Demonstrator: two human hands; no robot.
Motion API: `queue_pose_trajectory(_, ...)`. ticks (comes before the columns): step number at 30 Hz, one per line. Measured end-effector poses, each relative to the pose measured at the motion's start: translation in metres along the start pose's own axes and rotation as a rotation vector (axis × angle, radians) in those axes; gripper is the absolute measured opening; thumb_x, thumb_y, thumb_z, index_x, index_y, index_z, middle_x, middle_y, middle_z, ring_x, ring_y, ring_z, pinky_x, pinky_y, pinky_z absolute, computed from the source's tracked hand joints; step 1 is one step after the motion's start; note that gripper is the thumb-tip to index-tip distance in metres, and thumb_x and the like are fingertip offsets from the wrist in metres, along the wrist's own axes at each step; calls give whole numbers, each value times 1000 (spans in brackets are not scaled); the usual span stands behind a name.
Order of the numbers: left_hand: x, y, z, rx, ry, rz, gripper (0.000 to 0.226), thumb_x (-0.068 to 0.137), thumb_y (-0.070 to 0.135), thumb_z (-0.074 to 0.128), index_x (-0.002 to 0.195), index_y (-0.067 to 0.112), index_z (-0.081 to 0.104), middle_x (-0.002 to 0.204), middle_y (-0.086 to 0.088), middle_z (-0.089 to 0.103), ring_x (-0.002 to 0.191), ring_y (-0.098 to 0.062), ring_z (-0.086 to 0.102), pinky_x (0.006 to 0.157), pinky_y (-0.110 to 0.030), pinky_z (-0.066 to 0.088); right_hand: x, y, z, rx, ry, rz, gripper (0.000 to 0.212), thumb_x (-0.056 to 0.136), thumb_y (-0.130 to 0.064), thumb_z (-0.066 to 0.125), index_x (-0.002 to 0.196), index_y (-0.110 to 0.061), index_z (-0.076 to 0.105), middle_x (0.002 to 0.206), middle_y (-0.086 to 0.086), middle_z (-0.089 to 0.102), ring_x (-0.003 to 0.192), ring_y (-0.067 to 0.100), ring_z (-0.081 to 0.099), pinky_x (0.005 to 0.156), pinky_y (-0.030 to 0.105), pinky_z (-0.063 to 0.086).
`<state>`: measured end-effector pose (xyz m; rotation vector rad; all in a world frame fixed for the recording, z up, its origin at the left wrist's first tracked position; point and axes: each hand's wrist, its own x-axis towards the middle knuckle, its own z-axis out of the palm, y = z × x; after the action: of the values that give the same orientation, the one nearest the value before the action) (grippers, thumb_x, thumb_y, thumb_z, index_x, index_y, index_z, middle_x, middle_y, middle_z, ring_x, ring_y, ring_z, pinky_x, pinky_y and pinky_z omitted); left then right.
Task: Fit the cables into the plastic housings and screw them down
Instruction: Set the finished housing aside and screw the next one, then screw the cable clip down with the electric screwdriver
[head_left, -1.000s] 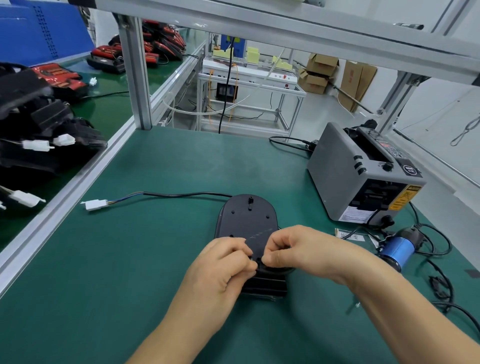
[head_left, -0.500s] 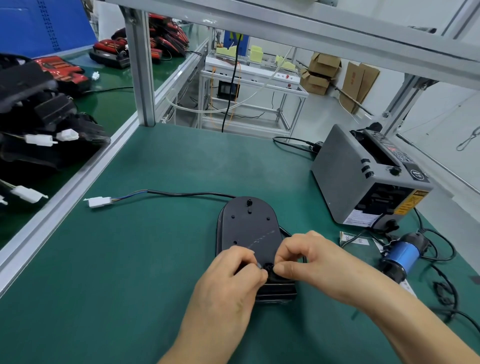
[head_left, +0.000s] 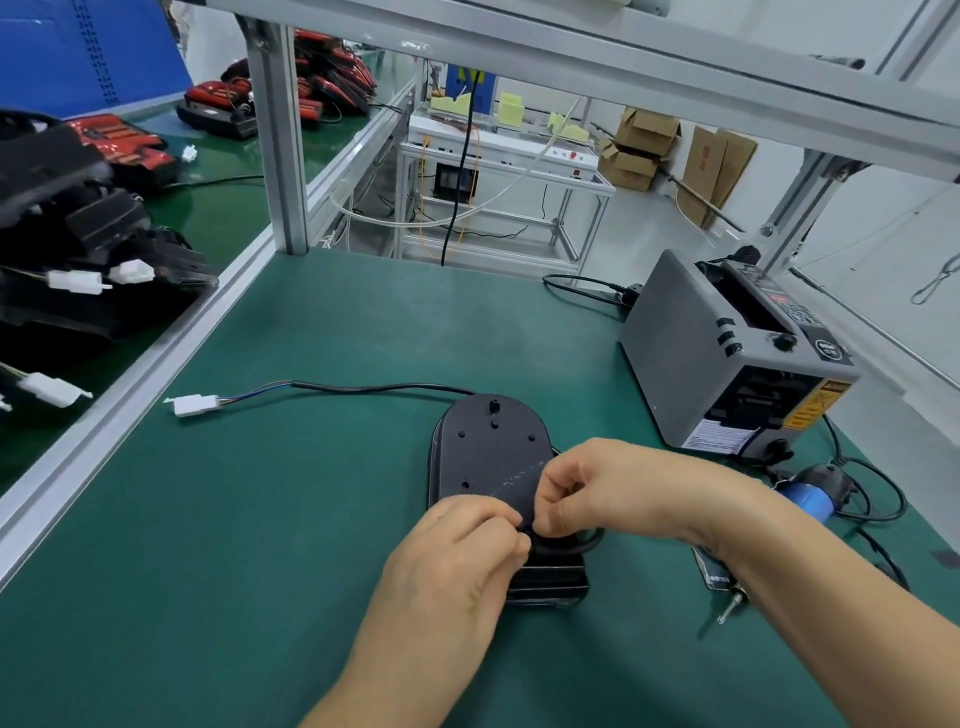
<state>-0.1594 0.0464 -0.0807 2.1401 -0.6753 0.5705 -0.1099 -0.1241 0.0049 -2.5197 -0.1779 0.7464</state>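
Left hand (head_left: 457, 561) and right hand (head_left: 613, 488) both pinch the cable (head_left: 571, 544) with curled fingers at the near end of the housing (head_left: 488, 452) on the mat (head_left: 260, 519); the fitting step looks underway, and next the cable needs pressing fully home before any screws

A factory assembly line: green-matted benches (head_left: 311, 519), aluminium framing (head_left: 278, 130), stacked housings (head_left: 78, 234).

Looking forward and down from head height through one wide-angle lens, hovering close over the green workbench (head_left: 260, 545), taking in the aluminium post (head_left: 278, 145) and floor (head_left: 649, 234) beyond its far edge.
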Motion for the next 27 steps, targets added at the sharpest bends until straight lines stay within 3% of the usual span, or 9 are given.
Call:
queue_pose_trajectory(4,1,-1,-1,-43,-19,-48,5,80,18,65,76,16,69,91,13,65,85,-6,59,73,-19,45,6,2,-3,-1,-44,6,8,79,-30,71,73,-27,66,73,-14,61,76,5,53,82,28,45)
queue_pose_trajectory(11,6,0,-2,-17,-68,-37,5,77,22,67,78,18,65,88,16,60,81,-7,56,70,-19,43,13,-1,-11,5,-142,10,11,80,-28,71,73,-27,64,72,-17,61,76,2,53,85,24,41)
queue_pose_trajectory(17,4,0,1,136,-89,119,20,76,12,77,90,20,64,83,7,55,77,-16,53,52,-33,50,17,-4,-15,2,-194,4,13,82,-19,69,73,-26,63,66,-19,62,66,-7,54,74,16,37)
queue_pose_trajectory(22,3,3,5,217,-96,108,11,77,17,76,79,17,65,77,4,52,69,-16,51,43,-32,46,16,-5,-15,-36,-187,-13,10,81,-25,72,76,-25,64,75,-14,63,77,2,55,83,22,42)
queue_pose_trajectory(24,3,3,8,229,-103,89,19,70,10,82,75,16,64,75,2,52,64,-17,50,49,-26,45,16,-4,-14,-44,-177,-18,8,81,-26,72,77,-24,64,78,-13,64,80,4,56,86,25,42)
queue_pose_trajectory(26,1,3,10,250,-100,100,22,68,4,81,73,14,63,75,1,52,63,-19,52,71,-13,37,16,-4,-14,-45,-166,-20,8,80,-25,72,79,-23,65,81,-11,65,81,5,56,88,27,44)
queue_pose_trajectory(27,0,1,10,267,-89,118,21,69,1,79,73,13,62,75,0,52,65,-20,55,81,-13,34,16,-4,-14,-44,-161,-22,8,80,-25,73,80,-23,65,81,-11,64,81,5,56,88,27,44)
